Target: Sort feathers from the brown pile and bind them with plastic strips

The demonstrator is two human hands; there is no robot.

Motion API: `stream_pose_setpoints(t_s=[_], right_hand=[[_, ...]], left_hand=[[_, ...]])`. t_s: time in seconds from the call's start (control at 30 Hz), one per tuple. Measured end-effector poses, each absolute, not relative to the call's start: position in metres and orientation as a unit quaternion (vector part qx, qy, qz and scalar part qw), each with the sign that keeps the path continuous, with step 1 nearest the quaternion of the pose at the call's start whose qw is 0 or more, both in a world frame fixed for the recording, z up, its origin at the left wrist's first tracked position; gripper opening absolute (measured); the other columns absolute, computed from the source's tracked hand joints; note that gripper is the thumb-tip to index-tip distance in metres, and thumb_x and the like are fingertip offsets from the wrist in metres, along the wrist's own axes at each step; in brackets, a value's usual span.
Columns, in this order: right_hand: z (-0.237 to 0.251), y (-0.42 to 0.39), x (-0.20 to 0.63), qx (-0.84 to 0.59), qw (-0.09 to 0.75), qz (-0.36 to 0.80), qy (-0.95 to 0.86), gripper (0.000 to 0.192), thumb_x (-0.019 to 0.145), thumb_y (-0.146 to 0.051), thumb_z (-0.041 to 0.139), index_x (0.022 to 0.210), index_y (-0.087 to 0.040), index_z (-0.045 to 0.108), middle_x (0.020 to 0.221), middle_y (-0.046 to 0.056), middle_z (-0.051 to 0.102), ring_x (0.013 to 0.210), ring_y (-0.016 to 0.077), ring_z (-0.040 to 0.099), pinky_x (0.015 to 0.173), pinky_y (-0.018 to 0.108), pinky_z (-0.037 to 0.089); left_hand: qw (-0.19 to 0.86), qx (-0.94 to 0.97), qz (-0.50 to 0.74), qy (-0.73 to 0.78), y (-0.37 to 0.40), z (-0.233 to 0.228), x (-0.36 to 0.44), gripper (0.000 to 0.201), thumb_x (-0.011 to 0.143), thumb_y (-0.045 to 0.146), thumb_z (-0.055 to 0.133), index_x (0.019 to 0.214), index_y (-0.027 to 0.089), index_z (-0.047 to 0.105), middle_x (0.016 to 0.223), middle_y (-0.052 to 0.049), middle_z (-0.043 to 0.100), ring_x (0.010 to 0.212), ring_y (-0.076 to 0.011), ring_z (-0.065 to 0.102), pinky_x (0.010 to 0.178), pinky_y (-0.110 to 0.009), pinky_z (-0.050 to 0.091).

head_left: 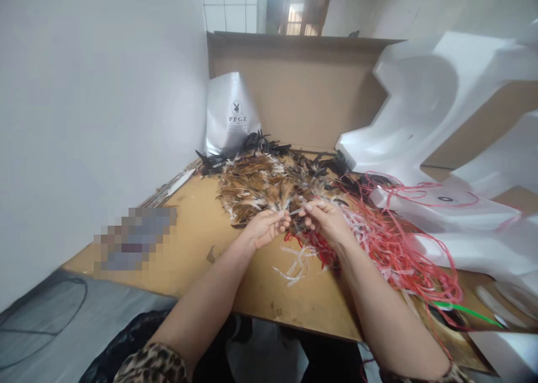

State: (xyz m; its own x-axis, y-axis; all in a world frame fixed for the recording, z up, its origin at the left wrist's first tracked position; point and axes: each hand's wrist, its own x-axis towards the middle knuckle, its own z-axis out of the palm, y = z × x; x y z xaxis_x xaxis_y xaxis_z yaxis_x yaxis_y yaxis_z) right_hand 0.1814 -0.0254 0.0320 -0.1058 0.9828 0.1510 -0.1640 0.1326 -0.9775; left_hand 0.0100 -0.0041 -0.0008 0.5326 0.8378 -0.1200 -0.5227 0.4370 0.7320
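Both hands sit close together mid-surface, at the near edge of the feather pile [269, 184]. Left hand [265, 228] is curled, fingertips pinched on one end of a thin pale strip [295, 211]. Right hand [327, 219] pinches the other end, so the strip spans the small gap between them. Whether a feather is caught in the pinch, can't tell.

To do this well, I'd judge: keep the pinch at the fingertips, strip taut, wrists low, and work w/ short moves so the pile isn't scattered.

Room: bare brown surface [197, 226] is open to the left and toward the near edge. Right side is crowded w/ a tangle of red and white strips [395, 248], touching the right wrist; white foam pieces [424, 114] are beyond it. A white bag [230, 114] and cardboard wall [302, 86] close off the back, just behind the feathers.
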Motion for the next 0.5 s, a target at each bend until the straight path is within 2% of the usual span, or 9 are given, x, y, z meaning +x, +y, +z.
stream_pose_setpoints(t_s=[0.17, 0.3, 0.5], right_hand=[[0.038, -0.031, 0.178, -0.389, 0.546, 0.524, -0.525, 0.016, 0.069, -0.031, 0.061, 0.072, -0.016, 0.059, 0.071, 0.003, 0.065, 0.050, 0.0083, 0.056, 0.040, 0.016, 0.039], [0.041, -0.037, 0.174, -0.391, 0.546, 0.503, -0.544, 0.017, 0.069, -0.031, 0.060, 0.075, -0.015, 0.060, 0.074, 0.005, 0.066, 0.059, 0.0124, 0.061, 0.045, 0.019, 0.044], [0.042, -0.041, 0.170, -0.403, 0.539, 0.477, -0.565, 0.018, 0.070, -0.032, 0.060, 0.076, -0.015, 0.062, 0.075, 0.006, 0.066, 0.065, 0.0148, 0.062, 0.053, 0.023, 0.049]], left_hand=[[0.789, 0.378, 0.405, 0.265, -0.005, -0.001, 0.011, 0.018, 0.068, 0.017, 0.062, 0.081, 0.006, 0.060, 0.063, -0.004, 0.061, 0.052, -0.0054, 0.056, 0.048, -0.013, 0.043], [0.755, 0.432, 0.397, 0.293, -0.008, 0.001, 0.012, 0.022, 0.065, 0.026, 0.064, 0.069, 0.005, 0.060, 0.058, -0.005, 0.060, 0.050, -0.0065, 0.056, 0.049, -0.015, 0.042], [0.729, 0.488, 0.368, 0.308, -0.012, 0.006, 0.012, 0.031, 0.059, 0.034, 0.067, 0.068, 0.005, 0.060, 0.062, -0.008, 0.062, 0.052, -0.0103, 0.058, 0.051, -0.019, 0.044]])
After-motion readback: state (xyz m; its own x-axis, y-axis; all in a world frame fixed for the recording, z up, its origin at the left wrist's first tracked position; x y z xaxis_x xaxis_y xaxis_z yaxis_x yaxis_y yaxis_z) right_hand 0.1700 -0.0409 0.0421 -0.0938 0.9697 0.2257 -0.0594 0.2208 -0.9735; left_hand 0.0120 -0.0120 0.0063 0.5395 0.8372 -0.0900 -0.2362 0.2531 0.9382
